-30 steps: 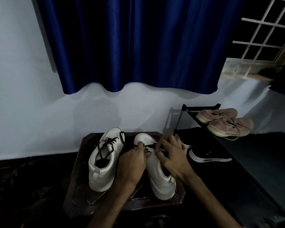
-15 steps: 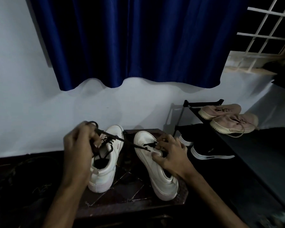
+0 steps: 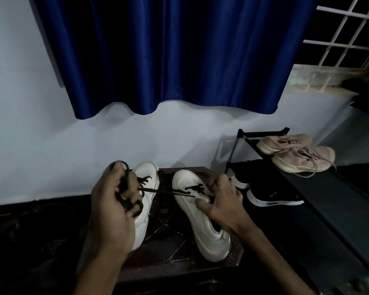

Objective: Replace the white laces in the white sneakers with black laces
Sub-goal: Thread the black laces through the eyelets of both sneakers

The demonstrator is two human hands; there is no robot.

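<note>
One shoe (image 3: 147, 184) looks done; second shoe (image 3: 202, 222) barely started: my left hand (image 3: 113, 209) grips the lace (image 3: 164, 190), right hand (image 3: 224, 204) pinches it.

Left hand (image 3: 113, 201) is off the right sneaker's (image 3: 198, 220) front eyelets, where it sat beside the right hand (image 3: 224, 199) a second ago. It has swung toward the table's left edge and now hangs over the left sneaker (image 3: 146, 173), hiding most of its tongue. It took the lace (image 3: 164, 191) along: the lace is now taut from the right sneaker's front eyelets across the gap, slack bunched in the left fingers. Since half a second ago the left hand is slightly lower and the lace nearer level. Right thumb now presses the right sneaker's upper.
</note>
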